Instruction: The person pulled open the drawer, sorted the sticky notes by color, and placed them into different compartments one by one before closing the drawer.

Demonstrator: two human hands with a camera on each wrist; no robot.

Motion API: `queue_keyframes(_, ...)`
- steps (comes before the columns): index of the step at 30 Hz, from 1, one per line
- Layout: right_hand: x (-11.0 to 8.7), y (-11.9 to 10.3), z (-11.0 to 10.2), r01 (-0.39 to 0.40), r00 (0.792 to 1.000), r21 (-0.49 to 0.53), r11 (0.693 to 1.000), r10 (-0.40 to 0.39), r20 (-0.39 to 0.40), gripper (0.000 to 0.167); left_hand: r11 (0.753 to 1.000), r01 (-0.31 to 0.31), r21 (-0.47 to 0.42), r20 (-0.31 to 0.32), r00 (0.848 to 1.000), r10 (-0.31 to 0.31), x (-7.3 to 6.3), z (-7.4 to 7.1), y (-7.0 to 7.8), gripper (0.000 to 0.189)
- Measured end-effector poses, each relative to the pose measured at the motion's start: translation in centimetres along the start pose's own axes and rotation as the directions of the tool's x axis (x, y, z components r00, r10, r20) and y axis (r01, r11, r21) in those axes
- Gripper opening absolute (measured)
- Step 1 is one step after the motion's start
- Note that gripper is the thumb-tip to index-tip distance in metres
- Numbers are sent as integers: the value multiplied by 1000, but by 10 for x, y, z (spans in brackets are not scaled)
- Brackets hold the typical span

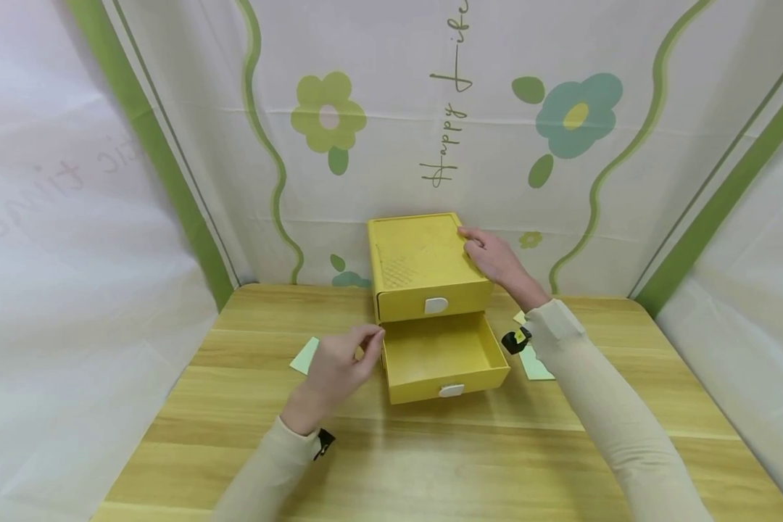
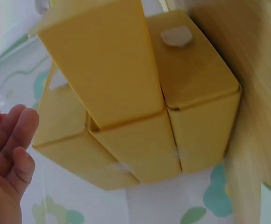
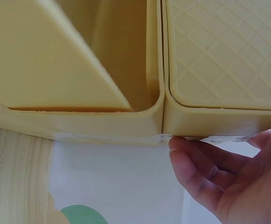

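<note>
A yellow drawer cabinet point(image 1: 424, 250) stands at the back of the table, its top drawer pushed in. Below that, a yellow drawer point(image 1: 424, 391) with a white pull tab is pulled out; the left wrist view shows it as the middle of three units. Beside this drawer's left wall is my left hand point(image 1: 336, 370), thumb and fingertips close together, loosely bent and holding nothing. In the left wrist view a gap separates the hand point(image 2: 7, 158) from the cabinet. My right hand point(image 1: 496, 257) rests against the cabinet's upper right side, fingertips touching it in the right wrist view.
The wooden table point(image 1: 404, 464) extends in front of the cabinet. Pale green paper point(image 1: 304, 357) lies to the left, partly behind the left hand, and another green sheet point(image 1: 536, 366) lies to the right under the right forearm. A flower-printed curtain point(image 1: 404, 130) hangs directly behind.
</note>
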State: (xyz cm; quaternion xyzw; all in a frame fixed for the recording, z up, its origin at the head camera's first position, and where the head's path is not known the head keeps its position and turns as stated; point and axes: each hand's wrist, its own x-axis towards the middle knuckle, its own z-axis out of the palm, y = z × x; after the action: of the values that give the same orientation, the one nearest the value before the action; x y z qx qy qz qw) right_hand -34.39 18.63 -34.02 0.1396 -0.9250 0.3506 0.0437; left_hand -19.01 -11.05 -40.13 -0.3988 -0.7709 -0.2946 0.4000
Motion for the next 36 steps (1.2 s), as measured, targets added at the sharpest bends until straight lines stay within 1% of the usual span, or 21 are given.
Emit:
queue_keyframes(2,0,-1,-1,-2,1000,1,1000,2,3,55,999,37,9,2,999,-37,-3,-3,-8,6)
queue_keyframes(4,-1,-2,-1,-5,1000,1,1000,5,3,55,997,69,29,11,998,-69,-7,-4,-18,4)
queue_keyframes(6,-1,-1,-1,-7,1000,1,1000,7,3,55,992,114,53,34,993,-116,-13,-5,-26,5)
queue_keyframes(8,-1,0,0,-9,1000,2,1000,9,2,54,979,173,106,66,981,-181,-19,-5,-34,5)
queue_keyframes(9,-1,0,0,-9,1000,3,1000,9,0,54,969,205,142,80,973,-217,-22,-5,-38,6)
queue_keyframes(10,-1,0,0,-9,1000,4,1000,9,-1,54,955,242,172,93,961,-260,-25,-6,-41,7)
queue_keyframes(11,-1,0,1,-9,1000,6,1000,9,-2,54,935,282,213,107,945,-309,-27,-7,-43,7)
queue_keyframes(13,0,0,1,-9,1000,6,1000,9,-3,54,887,349,301,118,910,-398,-31,-10,-48,9)
queue_keyframes(15,0,0,1,-8,1000,2,1000,8,-4,54,840,404,362,132,870,-475,-33,-14,-52,10)
queue_keyframes(17,-1,0,0,-9,1000,2,1000,9,-3,54,795,446,410,157,825,-543,-35,-17,-56,12)
queue_keyframes(22,-1,1,0,-10,1000,10,1000,10,-6,54,710,536,457,242,693,-679,-39,-24,-65,20)
queue_keyframes(24,0,1,1,-6,1000,8,1000,6,-9,54,682,566,464,265,646,-716,-40,-25,-68,23)
queue_keyframes(26,1,2,2,0,1000,4,1000,0,-6,54,655,589,474,279,604,-746,-43,-25,-72,24)
queue_keyframes(30,2,1,3,6,1000,5,1000,-6,-5,54,611,622,489,309,532,-788,-48,-26,-79,29)
queue_keyframes(31,2,0,3,4,1000,6,1000,-4,-7,54,602,627,495,317,514,-797,-49,-27,-80,31)
queue_keyframes(34,1,-1,2,-2,1000,6,1000,2,-14,55,581,632,513,344,469,-813,-52,-27,-83,37)
queue_keyframes(35,1,-1,2,-5,1000,5,1000,5,-14,55,576,631,521,353,455,-817,-53,-27,-84,39)
queue_keyframes(36,1,-1,1,-6,1000,4,1000,7,-15,55,572,625,531,361,445,-820,-54,-27,-85,41)
